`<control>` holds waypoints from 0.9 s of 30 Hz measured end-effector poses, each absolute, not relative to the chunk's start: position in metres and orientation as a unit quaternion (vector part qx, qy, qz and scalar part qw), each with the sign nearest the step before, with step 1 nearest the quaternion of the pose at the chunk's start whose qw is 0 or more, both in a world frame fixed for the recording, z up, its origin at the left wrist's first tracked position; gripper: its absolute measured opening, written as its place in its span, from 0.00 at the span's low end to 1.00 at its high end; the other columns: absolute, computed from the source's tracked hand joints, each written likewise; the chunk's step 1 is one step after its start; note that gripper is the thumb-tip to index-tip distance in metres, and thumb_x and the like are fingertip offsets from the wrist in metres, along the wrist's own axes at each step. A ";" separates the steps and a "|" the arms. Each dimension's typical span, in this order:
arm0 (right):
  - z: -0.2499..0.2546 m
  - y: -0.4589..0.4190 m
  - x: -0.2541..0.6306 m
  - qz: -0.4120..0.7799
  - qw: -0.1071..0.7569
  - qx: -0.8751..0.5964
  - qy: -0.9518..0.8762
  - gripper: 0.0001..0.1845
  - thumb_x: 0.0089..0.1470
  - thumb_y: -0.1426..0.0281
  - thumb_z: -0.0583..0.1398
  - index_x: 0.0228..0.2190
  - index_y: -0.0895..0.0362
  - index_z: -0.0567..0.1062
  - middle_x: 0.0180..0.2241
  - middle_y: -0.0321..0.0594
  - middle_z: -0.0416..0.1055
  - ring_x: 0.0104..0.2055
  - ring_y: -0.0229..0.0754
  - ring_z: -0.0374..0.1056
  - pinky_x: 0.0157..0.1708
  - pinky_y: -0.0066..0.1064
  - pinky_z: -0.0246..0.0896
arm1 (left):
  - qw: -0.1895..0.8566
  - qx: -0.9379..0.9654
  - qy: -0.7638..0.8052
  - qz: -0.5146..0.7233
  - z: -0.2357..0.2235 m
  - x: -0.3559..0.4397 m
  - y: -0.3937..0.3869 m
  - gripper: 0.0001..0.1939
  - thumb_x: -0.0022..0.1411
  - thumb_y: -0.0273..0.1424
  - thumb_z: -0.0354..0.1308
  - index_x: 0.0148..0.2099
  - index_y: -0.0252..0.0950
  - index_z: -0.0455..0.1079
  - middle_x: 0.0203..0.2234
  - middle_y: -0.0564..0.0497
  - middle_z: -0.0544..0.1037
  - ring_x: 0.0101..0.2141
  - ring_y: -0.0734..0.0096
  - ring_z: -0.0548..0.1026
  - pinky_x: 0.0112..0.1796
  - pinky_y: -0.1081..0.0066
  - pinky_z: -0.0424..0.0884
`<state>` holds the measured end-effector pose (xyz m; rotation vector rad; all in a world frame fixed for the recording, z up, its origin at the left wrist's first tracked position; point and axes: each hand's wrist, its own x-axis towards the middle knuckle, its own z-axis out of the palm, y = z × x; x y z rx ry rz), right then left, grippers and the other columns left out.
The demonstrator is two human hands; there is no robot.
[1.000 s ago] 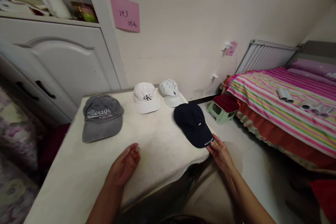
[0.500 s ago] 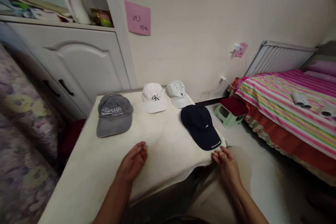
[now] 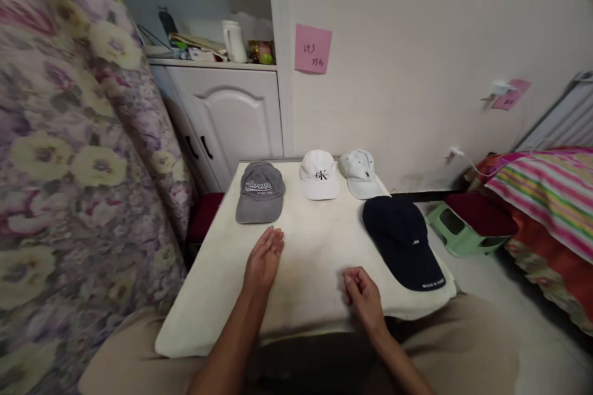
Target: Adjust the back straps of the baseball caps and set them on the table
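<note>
My left hand (image 3: pixel 264 262) hovers over the table just in front of a grey cap (image 3: pixel 260 193) lettered "Always". It is open and holds nothing, its fingers stretched out and the palm turned inward. Near the table's front edge, my right hand (image 3: pixel 364 296) is loosely closed with the fingers curled in, and nothing shows in it. To its right lies a navy cap (image 3: pixel 403 241), brim pointing toward the near right corner. Along the back of the table sit a white cap (image 3: pixel 319 176) with "CK" letters and a pale cap (image 3: pixel 360 174) with a small dark logo.
A cream cloth covers the table (image 3: pixel 315 247). Floral curtains (image 3: pixel 83 154) hang at the left, beside a white cabinet (image 3: pixel 231 111). On the right are a green stool (image 3: pixel 456 222) with a red top and a bed (image 3: pixel 551 197) with striped covers.
My view has turned left. My right hand has left the navy cap's brim and moved left over the table. My left hand has reached forward, closer to the grey cap.
</note>
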<state>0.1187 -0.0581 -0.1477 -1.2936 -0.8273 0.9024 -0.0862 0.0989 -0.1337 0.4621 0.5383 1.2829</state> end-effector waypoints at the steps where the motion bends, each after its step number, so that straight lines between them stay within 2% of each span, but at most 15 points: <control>1: -0.148 -0.054 0.115 0.393 0.621 -0.563 -0.378 0.18 0.54 0.53 0.61 0.29 0.56 0.70 0.21 0.31 0.65 0.19 0.33 0.58 0.20 0.25 0.53 | 0.729 0.208 0.248 0.604 -0.135 -0.091 0.105 0.17 0.55 0.20 0.60 0.48 0.34 0.72 0.42 0.44 0.80 0.44 0.68 0.77 0.46 0.70 0.72; 8: -0.159 -0.054 0.115 0.396 0.605 -0.564 -0.400 0.15 0.58 0.56 0.58 0.32 0.56 0.70 0.24 0.32 0.66 0.20 0.33 0.59 0.20 0.26 0.54 | 0.705 0.207 0.259 0.627 -0.142 -0.107 0.126 0.17 0.56 0.21 0.58 0.49 0.34 0.71 0.46 0.42 0.78 0.46 0.65 0.76 0.49 0.64 0.70; 16: -0.160 -0.054 0.113 0.395 0.596 -0.574 -0.400 0.14 0.59 0.57 0.58 0.32 0.56 0.70 0.24 0.32 0.66 0.20 0.33 0.60 0.20 0.25 0.54 | 0.719 0.214 0.255 0.610 -0.142 -0.108 0.124 0.22 0.55 0.20 0.60 0.53 0.37 0.69 0.43 0.44 0.78 0.39 0.68 0.78 0.41 0.69 0.73; 21: -0.160 -0.055 0.113 0.391 0.594 -0.573 -0.408 0.14 0.59 0.57 0.58 0.32 0.55 0.70 0.24 0.32 0.66 0.20 0.33 0.59 0.20 0.25 0.54 | 0.716 0.212 0.249 0.617 -0.141 -0.112 0.130 0.21 0.55 0.19 0.59 0.52 0.36 0.71 0.40 0.45 0.79 0.35 0.70 0.78 0.36 0.71 0.74; 27: -0.160 -0.054 0.113 0.391 0.592 -0.571 -0.414 0.14 0.59 0.57 0.57 0.32 0.55 0.69 0.24 0.32 0.65 0.20 0.33 0.59 0.20 0.26 0.55 | 0.693 0.193 0.252 0.648 -0.137 -0.114 0.148 0.16 0.55 0.18 0.58 0.46 0.34 0.74 0.41 0.43 0.80 0.43 0.67 0.78 0.45 0.69 0.72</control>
